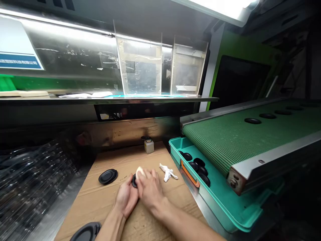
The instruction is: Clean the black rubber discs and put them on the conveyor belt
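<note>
Over the cardboard sheet (100, 197), my left hand (126, 197) is closed on a round black part (134, 181), which is mostly hidden by the fingers. My right hand (150, 189) presses a pale, cream-coloured pad (140, 172) against that part; the two hands touch. Left of them lies a small stack of black discs (108, 176). To the right rests a crumpled white cloth (168, 172). A small square bottle with a dark top (149, 146) stands at the cardboard's far edge.
More black discs (86, 232) lie at the bottom left. A teal bin (220, 209) holding several black parts sits at the right, below a green conveyor belt (225, 137) carrying discs. A metal shelf (150, 99) crosses behind. Clear plastic items (35, 177) are piled left.
</note>
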### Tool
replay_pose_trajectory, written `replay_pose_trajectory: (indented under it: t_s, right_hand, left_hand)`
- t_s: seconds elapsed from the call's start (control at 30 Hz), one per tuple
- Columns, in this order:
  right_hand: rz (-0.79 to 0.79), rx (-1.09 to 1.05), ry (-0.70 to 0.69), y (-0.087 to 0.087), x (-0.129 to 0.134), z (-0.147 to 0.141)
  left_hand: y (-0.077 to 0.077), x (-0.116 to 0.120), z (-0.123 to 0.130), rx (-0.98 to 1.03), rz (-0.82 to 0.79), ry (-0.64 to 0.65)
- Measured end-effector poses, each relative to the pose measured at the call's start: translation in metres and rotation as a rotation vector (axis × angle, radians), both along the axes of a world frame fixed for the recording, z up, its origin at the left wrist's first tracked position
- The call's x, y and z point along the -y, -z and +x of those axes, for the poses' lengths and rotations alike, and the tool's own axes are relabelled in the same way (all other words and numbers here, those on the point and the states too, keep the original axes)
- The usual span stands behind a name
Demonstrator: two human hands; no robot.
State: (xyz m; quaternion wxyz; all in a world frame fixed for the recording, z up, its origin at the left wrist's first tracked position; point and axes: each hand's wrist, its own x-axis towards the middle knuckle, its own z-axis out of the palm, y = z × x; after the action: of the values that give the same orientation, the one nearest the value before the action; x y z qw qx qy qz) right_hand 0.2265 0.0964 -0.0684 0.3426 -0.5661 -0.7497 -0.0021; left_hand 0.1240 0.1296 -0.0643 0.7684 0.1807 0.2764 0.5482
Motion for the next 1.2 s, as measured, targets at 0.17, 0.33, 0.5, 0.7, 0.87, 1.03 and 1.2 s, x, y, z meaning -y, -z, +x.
replay_pose_trajectory:
  t_s: [0.17,0.33,0.5,0.7,0.87,1.03,1.2]
  right_hand:
    - [-0.003,0.018,-0.006,-0.003,-0.003,0.001]
    - [0.031,0.033,-0.058,0.001,-0.002,0.003]
    - [0.015,0.015,-0.016,0.004,0.002,0.004]
    - [0.017,0.008,0.017,0.003,0.003,0.002]
    - [0.028,0.036,-0.040,0.006,-0.010,0.019]
    - [-0.049,-0.010,0.114,0.015,-0.029,0.051]
    - [-0.092,0.060,0.137,0.016,-0.025,0.053]
  left_hand:
    - [0.001,0.000,0.000,0.000,0.011,-0.014]
    - [0.001,-0.002,0.000,-0.031,-0.009,0.032]
    - [-0.001,0.001,0.002,-0.005,-0.028,0.013]
    - [-0.001,0.003,0.002,0.012,-0.035,-0.034]
    - [0.003,0.002,0.001,0.043,-0.034,-0.026]
    - [-0.001,0.003,-0.002,0.015,-0.051,-0.098]
    - [-0.005,0.005,-0.008,0.126,-0.075,-0.079]
